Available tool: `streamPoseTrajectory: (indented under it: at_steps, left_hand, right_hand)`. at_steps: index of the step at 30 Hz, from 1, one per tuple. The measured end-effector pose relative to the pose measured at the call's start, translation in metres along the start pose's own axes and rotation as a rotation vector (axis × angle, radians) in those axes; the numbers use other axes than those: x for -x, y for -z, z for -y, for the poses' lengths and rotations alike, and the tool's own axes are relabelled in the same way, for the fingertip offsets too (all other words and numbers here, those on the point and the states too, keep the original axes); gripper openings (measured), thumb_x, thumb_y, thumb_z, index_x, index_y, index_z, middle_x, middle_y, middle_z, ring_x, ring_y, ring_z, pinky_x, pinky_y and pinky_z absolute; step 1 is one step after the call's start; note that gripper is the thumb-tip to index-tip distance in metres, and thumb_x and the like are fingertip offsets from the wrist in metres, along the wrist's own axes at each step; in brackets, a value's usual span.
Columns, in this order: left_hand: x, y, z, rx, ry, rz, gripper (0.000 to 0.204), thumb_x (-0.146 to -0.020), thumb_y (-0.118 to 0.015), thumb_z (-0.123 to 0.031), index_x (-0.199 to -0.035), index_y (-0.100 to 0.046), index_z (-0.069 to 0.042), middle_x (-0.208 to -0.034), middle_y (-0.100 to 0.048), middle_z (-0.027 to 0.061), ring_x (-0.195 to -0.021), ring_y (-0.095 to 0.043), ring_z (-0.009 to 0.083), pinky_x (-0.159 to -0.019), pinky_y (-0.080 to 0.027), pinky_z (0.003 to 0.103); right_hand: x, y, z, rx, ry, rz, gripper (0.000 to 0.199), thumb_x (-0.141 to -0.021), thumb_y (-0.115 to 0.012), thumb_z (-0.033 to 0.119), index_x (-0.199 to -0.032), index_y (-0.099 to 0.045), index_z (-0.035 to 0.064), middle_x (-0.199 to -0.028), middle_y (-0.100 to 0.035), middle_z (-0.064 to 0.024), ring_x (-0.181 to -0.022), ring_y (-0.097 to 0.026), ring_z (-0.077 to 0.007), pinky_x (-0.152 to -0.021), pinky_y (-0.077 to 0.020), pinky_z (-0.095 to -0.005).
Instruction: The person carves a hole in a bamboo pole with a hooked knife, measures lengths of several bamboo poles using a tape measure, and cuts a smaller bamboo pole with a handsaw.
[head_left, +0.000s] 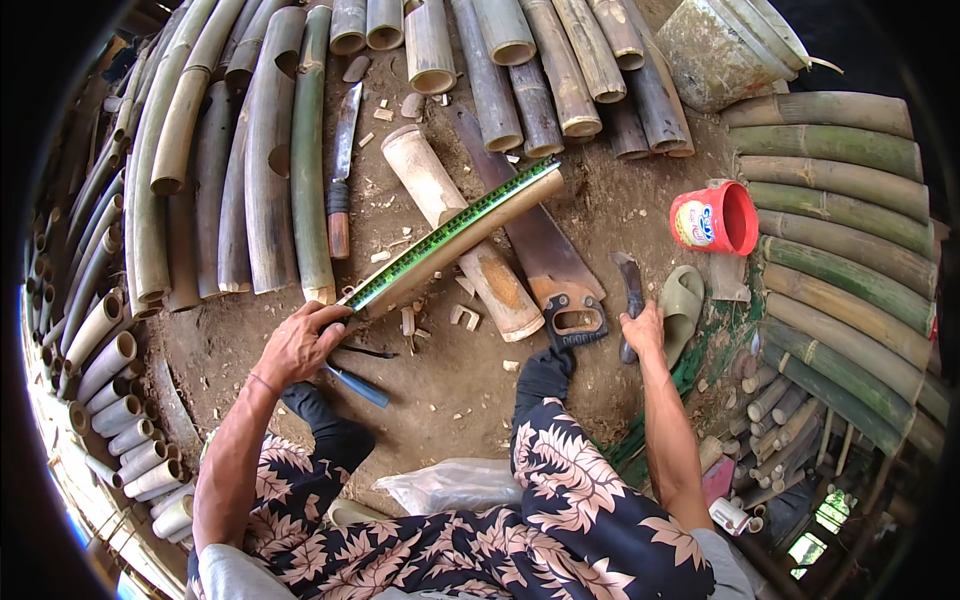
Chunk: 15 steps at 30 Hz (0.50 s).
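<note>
My left hand (pixel 305 342) is closed around the near end of a split-looking bamboo length (pixel 455 245), gripping it with the green strip (pixel 440 238) with dark markings that lies along its top. That length rests slantwise across a thicker pale bamboo piece (pixel 500 290) on the ground. On the right, my right hand (pixel 645 328) is closed on the handle of a short dark-bladed knife (pixel 632 280), its blade pointing away from me. Beside it lies a hand saw (pixel 556 265) with a black-and-wood handle, its blade passing under the bamboo. A blue-handled tool (pixel 357 385) lies near my left hand.
A machete (pixel 342 170) lies at the left, near bamboo poles (pixel 270 170). A red tub (pixel 738 218), an olive sandal (pixel 683 312) and stacked bamboo (pixel 840 200) are at right. A dirty bucket (pixel 715 55) stands far right. A plastic bag (pixel 450 487) lies near my legs.
</note>
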<state>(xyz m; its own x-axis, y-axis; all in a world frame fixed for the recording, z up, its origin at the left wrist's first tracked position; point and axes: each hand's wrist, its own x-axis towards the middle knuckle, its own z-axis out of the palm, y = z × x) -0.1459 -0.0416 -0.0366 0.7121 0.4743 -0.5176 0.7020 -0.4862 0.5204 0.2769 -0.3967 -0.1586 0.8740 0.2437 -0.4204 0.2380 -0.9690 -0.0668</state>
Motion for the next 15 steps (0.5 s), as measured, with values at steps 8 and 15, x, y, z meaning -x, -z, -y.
streamPoseTrajectory:
  at_steps: [8, 15]
  left_hand:
    - [0.0, 0.0, 0.025, 0.023, -0.051, -0.031, 0.036, -0.095, -0.051, -0.032, -0.12, -0.068, -0.013, -0.112, -0.065, 0.0195, -0.103, -0.063, 0.0377, -0.094, -0.049, 0.044]
    - [-0.004, -0.001, 0.028, -0.012, 0.018, -0.012, 0.038, -0.093, -0.051, -0.036, -0.121, -0.067, -0.016, -0.114, -0.064, 0.0197, -0.104, -0.063, 0.0372, -0.096, -0.049, 0.043]
  right_hand:
    - [0.031, 0.0, 0.011, -0.772, 0.152, -0.129, 0.03, -0.078, -0.074, 0.004, -0.106, -0.061, 0.0, -0.094, -0.066, -0.0056, -0.074, -0.061, -0.0153, -0.07, -0.0514, -0.0306]
    - [0.116, 0.012, 0.112, -0.912, 0.674, 0.251, 0.042, -0.091, -0.065, 0.007, -0.13, -0.051, -0.0012, -0.088, -0.067, -0.0069, -0.069, -0.064, -0.013, -0.063, -0.0563, -0.0277]
